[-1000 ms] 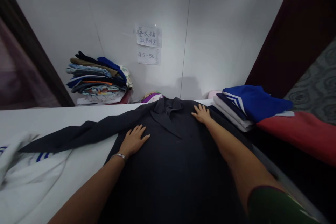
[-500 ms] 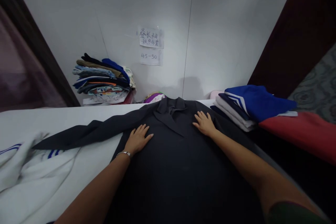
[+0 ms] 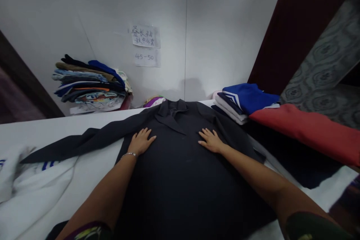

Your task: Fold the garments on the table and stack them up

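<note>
You wear one silvery left-wrist bracelet [image 3: 129, 153]. Your left sleeve [image 3: 92, 232], seven o'clock, is patterned, purple-edged; your right sleeve [image 3: 311, 227], four o'clock, dark green.

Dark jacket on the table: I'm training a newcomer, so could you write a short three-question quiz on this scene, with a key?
1. True or false: the left hand and the right hand both lie palm down on the dark jacket.
2. Which wrist wears the silvery band?
3. What does the lower paper on the wall read? A) 20-25 B) 45-50 C) 70-75

Key: 1 true; 2 the left; 3 B.
</note>
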Demonstrator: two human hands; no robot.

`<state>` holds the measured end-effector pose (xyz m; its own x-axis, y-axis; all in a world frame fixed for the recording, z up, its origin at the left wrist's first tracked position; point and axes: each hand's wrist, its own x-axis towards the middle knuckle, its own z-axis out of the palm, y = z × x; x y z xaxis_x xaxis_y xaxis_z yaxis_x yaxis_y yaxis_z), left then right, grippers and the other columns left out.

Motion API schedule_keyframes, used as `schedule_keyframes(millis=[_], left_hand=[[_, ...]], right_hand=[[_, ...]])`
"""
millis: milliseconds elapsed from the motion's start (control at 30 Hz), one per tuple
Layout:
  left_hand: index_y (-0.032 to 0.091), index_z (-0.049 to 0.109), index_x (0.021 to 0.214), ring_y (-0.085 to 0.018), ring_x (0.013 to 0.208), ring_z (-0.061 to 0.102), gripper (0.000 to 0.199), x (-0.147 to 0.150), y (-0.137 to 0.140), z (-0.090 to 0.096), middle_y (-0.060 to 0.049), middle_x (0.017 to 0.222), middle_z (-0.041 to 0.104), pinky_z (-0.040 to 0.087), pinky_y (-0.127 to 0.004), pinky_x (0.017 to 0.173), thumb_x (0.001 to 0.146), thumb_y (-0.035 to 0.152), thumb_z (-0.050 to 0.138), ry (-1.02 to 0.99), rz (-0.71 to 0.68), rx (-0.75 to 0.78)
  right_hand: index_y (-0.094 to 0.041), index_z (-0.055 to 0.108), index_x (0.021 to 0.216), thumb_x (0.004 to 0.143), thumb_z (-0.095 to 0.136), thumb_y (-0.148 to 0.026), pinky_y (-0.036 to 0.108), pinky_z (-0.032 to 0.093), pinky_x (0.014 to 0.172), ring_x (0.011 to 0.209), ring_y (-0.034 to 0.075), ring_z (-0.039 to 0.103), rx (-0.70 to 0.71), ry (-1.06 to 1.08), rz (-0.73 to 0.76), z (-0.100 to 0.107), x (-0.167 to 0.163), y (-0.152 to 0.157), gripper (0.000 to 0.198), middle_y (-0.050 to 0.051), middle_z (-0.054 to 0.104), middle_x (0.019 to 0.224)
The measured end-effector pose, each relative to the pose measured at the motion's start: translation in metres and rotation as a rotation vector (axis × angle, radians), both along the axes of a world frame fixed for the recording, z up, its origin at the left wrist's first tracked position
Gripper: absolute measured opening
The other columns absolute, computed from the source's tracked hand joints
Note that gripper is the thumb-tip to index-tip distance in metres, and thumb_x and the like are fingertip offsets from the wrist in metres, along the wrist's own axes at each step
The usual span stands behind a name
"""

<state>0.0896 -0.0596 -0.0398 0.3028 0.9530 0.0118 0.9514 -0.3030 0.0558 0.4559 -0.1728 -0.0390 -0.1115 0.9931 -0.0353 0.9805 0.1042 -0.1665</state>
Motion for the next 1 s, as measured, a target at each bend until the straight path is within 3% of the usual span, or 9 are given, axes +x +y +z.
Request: schedule_keyframes(millis=[100, 300, 467, 567, 667, 800, 1000], left_hand=[[0.015, 0.039, 0.146, -0.026, 0.145, 0.024, 0.065, 0.001, -0.001, 0.0, -0.012, 0.156, 0.032, 0.022, -0.047, 0.115, 0.094, 0.052, 0.03, -0.011, 0.0, 0.025], [0.016, 0.053, 0.135, -0.03, 0.142, 0.03, 0.054, 0.011, -0.021, 0.011, -0.016, 0.152, 0.038, 0.021, -0.053, 0.113, 0.094, 0.046, 0.036, -0.024, 0.066, 0.31], [0.016, 0.06, 0.127, -0.029, 0.137, 0.039, 0.054, 0.036, -0.076, 0.018, -0.015, 0.145, 0.048, 0.024, -0.053, 0.112, 0.096, 0.049, 0.031, -0.051, -0.094, 0.136], [0.018, 0.052, 0.136, -0.029, 0.141, 0.032, 0.06, 0.048, -0.12, 0.014, -0.013, 0.151, 0.041, 0.022, -0.052, 0.114, 0.095, 0.056, 0.032, -0.057, -0.232, 0.025], [0.02, 0.044, 0.143, -0.029, 0.145, 0.025, 0.066, 0.053, -0.148, 0.009, -0.011, 0.155, 0.034, 0.021, -0.051, 0.114, 0.093, 0.061, 0.032, -0.079, -0.255, -0.045], [0.02, 0.039, 0.146, -0.027, 0.146, 0.022, 0.064, 0.054, -0.153, 0.006, -0.009, 0.157, 0.031, 0.02, -0.05, 0.115, 0.094, 0.057, 0.03, -0.089, -0.225, -0.066], [0.022, 0.038, 0.147, -0.027, 0.146, 0.02, 0.061, 0.058, -0.148, 0.008, -0.009, 0.158, 0.029, 0.017, -0.051, 0.116, 0.095, 0.053, 0.032, -0.097, -0.187, -0.093]], right_hand=[[-0.025, 0.028, 0.152, 0.095, 0.02, -0.063, 0.051, 0.008, 0.117, 0.149, 0.024, 0.01, -0.061, 0.022, -0.014, -0.008, 0.003, -0.016, 0.069, 0.006, 0.017, 0.161], [-0.023, 0.027, 0.152, 0.095, 0.02, -0.062, 0.052, 0.008, 0.117, 0.149, 0.023, 0.008, -0.069, 0.016, -0.02, -0.007, 0.006, -0.013, 0.069, 0.006, 0.015, 0.161], [-0.023, 0.029, 0.151, 0.096, 0.024, -0.058, 0.052, 0.009, 0.117, 0.148, 0.024, 0.011, -0.059, 0.027, -0.025, -0.004, 0.005, -0.015, 0.065, 0.007, 0.019, 0.161], [-0.022, 0.036, 0.148, 0.097, 0.029, -0.054, 0.049, 0.011, 0.117, 0.148, 0.023, 0.015, -0.036, 0.05, -0.045, 0.0, 0.005, -0.017, 0.06, 0.008, 0.024, 0.159], [-0.019, 0.04, 0.146, 0.099, 0.028, -0.049, 0.048, 0.01, 0.117, 0.147, 0.024, 0.016, -0.022, 0.057, -0.083, 0.004, 0.003, -0.023, 0.057, 0.011, 0.026, 0.158], [-0.017, 0.043, 0.144, 0.1, 0.027, -0.047, 0.05, 0.011, 0.116, 0.147, 0.026, 0.017, -0.021, 0.068, -0.074, 0.007, -0.012, -0.054, 0.056, 0.013, 0.028, 0.157], [-0.018, 0.037, 0.148, 0.096, 0.038, -0.053, 0.052, 0.008, 0.117, 0.148, 0.028, 0.01, -0.075, 0.094, 0.214, 0.005, -0.031, -0.138, 0.063, 0.014, 0.018, 0.16]])
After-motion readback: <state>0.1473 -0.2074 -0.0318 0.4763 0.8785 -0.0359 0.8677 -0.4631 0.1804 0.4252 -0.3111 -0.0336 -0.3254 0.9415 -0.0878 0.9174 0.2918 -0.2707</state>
